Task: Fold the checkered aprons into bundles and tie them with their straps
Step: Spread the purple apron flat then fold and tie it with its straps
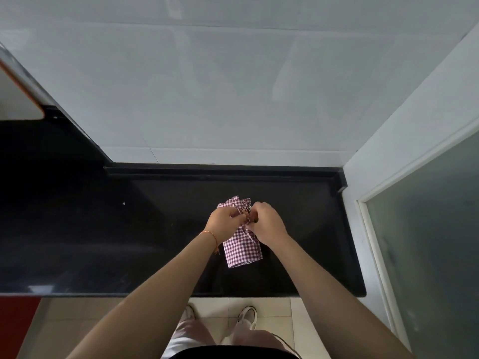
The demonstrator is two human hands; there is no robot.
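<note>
A folded checkered apron (242, 251), in purple-and-white gingham, lies on the black desk (145, 229) directly under both hands, its long side running away from the person. The near half of the bundle shows plainly below the hands; the far end pokes out just beyond the knuckles, slightly rumpled.

The left hand (225, 222) rests on the upper left part of the bundle with its fingers curled in toward the middle, pinching fabric or strap at the centre. A thin orange thread band (210, 235) circles that wrist. The right hand (268, 224) sits just beside the left, almost touching it, fingers bent and pinching a narrow checkered strap (249, 230) that crosses the bundle between the two hands. A short length of strap trails down from the right hand's fingers over the cloth.

Beyond the hands a pale tiled wall (233, 86) rises from the back edge of the desk. To the right of the right hand stands a frosted glass door (427, 242). Below the forearms, white shoes (247, 317) show on a light tiled floor.
</note>
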